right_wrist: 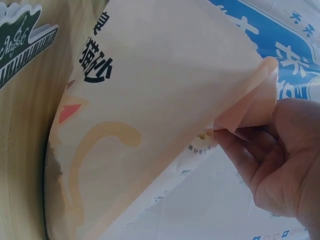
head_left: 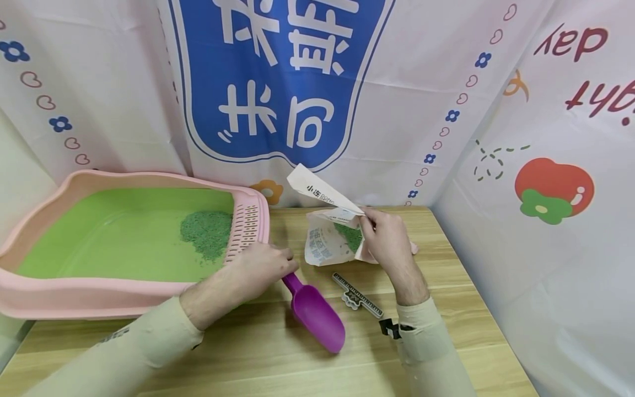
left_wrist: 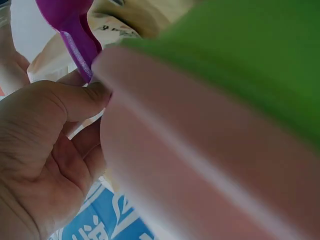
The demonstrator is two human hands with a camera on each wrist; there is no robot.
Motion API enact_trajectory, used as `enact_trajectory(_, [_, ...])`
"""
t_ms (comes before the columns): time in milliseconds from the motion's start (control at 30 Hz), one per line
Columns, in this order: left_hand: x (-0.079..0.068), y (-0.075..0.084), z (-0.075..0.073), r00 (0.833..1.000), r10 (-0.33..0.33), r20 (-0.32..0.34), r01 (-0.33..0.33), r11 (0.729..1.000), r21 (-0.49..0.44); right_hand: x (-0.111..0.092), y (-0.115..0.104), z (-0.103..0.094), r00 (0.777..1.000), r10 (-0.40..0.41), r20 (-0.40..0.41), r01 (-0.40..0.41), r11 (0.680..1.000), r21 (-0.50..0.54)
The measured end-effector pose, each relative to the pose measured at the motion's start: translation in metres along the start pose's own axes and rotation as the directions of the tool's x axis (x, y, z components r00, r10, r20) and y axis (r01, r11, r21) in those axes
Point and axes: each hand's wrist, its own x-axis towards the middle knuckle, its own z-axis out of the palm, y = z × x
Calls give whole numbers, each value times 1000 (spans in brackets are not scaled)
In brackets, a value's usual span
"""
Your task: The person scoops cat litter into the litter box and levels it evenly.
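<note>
My left hand point(head_left: 260, 267) grips the handle of a purple scoop point(head_left: 319, 320) beside the right end of a pink litter box point(head_left: 124, 292). The scoop's bowl points toward the table's front and looks empty. In the left wrist view, the box's rim point(left_wrist: 165, 130) hides part of the fingers. With fingertips and thumb, my right hand point(head_left: 389, 237) pinches the top edge of a pale printed bag point(head_left: 322, 245) of cat litter. Its mouth gapes, and green granules point(head_left: 349, 236) show inside. A heap of green litter point(head_left: 208, 231) lies at the right of the box's green floor.
A dark ruler-like clip point(head_left: 357, 295) with a white edge lies on the wooden table point(head_left: 268, 369) in front of the bag. A printed white curtain point(head_left: 397, 110) hangs close behind, and another printed sheet point(head_left: 541, 275) rises along the right side.
</note>
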Motion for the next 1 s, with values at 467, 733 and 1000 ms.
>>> enact_trajectory(467, [19, 21, 15, 999, 6, 39, -7, 999, 34, 0, 0, 0, 1000, 4, 5, -4, 1000, 6])
enact_trajectory(733, [28, 28, 21, 999, 0, 54, -2, 999, 36, 0, 0, 0, 1000, 11, 9, -11, 1000, 15])
enact_trajectory(1000, [36, 31, 29, 996, -17, 85, 10, 997, 82, 0, 1, 1, 1000, 10, 11, -10, 1000, 14])
